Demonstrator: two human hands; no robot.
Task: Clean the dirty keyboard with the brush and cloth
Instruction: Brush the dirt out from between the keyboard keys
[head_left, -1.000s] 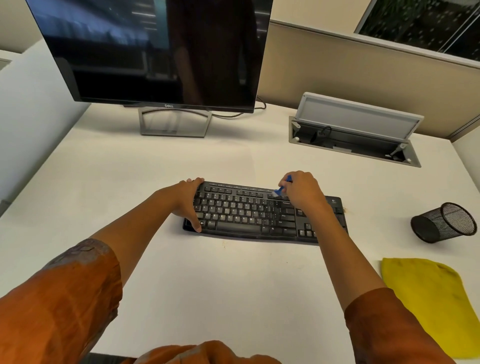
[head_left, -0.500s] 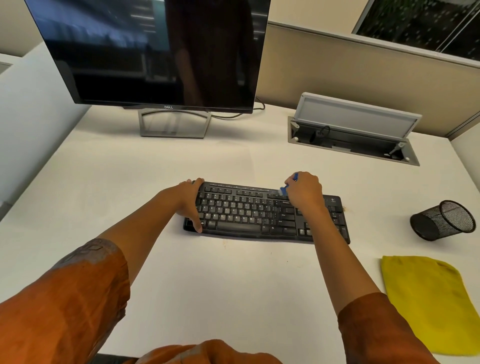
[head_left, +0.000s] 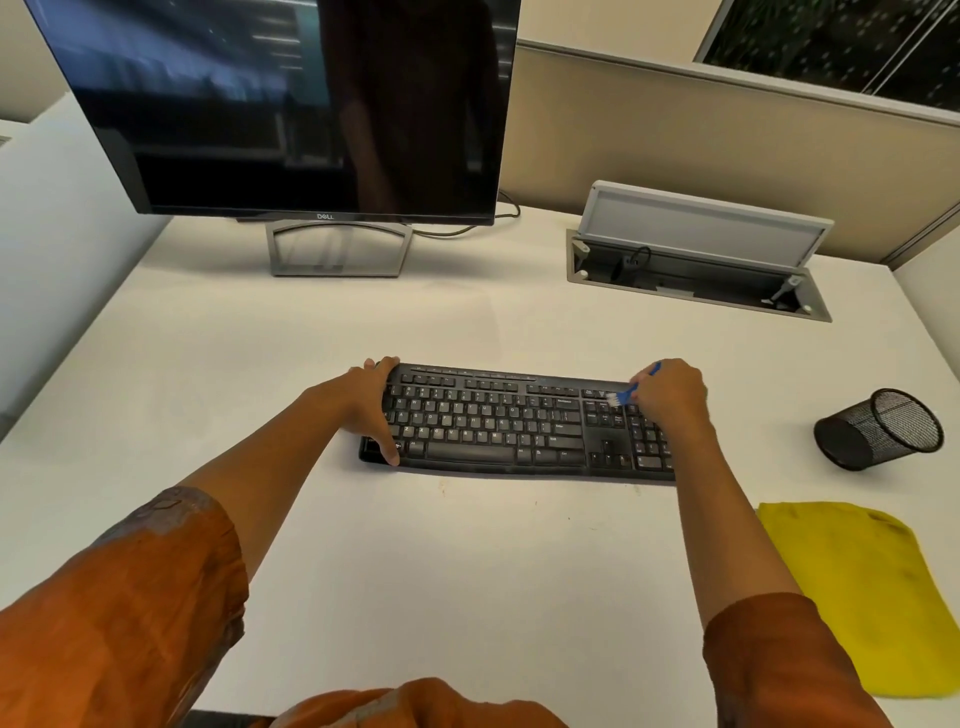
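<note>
A black keyboard (head_left: 498, 423) lies flat in the middle of the white desk (head_left: 467, 571). My left hand (head_left: 371, 402) grips its left end, fingers over the far edge and thumb at the near corner. My right hand (head_left: 670, 397) holds a small blue brush (head_left: 626, 394) over the right part of the keyboard. The white bristles touch the keys above the arrow block. A yellow cloth (head_left: 862, 587) lies flat on the desk at the near right, apart from both hands.
A dark monitor (head_left: 291, 104) on a grey stand is at the back left. An open cable hatch (head_left: 696, 260) is set in the desk at the back right. A black mesh pen cup (head_left: 883, 428) lies on its side right of the keyboard.
My right hand has moved the brush to the right along the keyboard's upper rows, from the middle toward the block beside the number pad. The left hand has stayed on the left end.
</note>
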